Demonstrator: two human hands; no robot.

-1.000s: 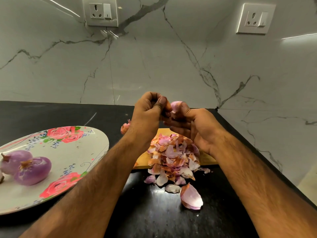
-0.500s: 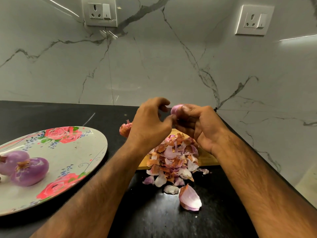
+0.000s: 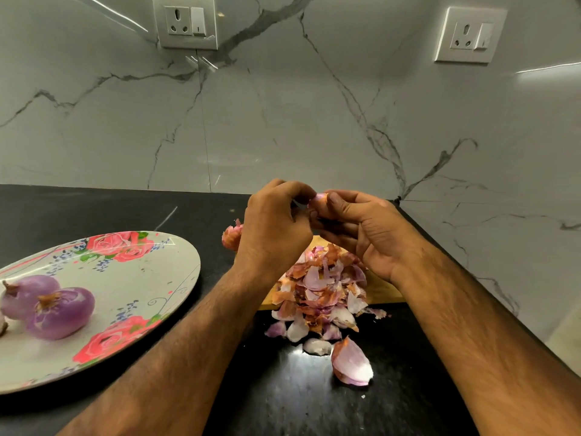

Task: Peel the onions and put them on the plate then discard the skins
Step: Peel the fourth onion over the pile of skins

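My right hand [image 3: 361, 231] grips a small pink onion [image 3: 318, 201] above the wooden board [image 3: 382, 292]; only its top shows between the fingers. My left hand [image 3: 276, 228] meets it from the left, its curled fingertips pinching at the onion's skin. Below both hands lies a pile of onion skins [image 3: 320, 294], spilling off the board onto the black counter. Two peeled purple onions [image 3: 59, 313] lie on the floral plate [image 3: 141, 278] at the left. An unpeeled onion [image 3: 232, 236] peeks out behind my left hand.
A large loose skin piece [image 3: 352, 363] lies on the black counter [image 3: 125, 212] in front of the pile. Marble walls meet in a corner just behind my hands, with a power socket [image 3: 185, 22] on the back wall and another socket [image 3: 470, 34] on the right wall.
Both hands have dropped slightly and closed together. My left hand has turned from a raised pinch to working at the onion's side. The pile and plate are unchanged.
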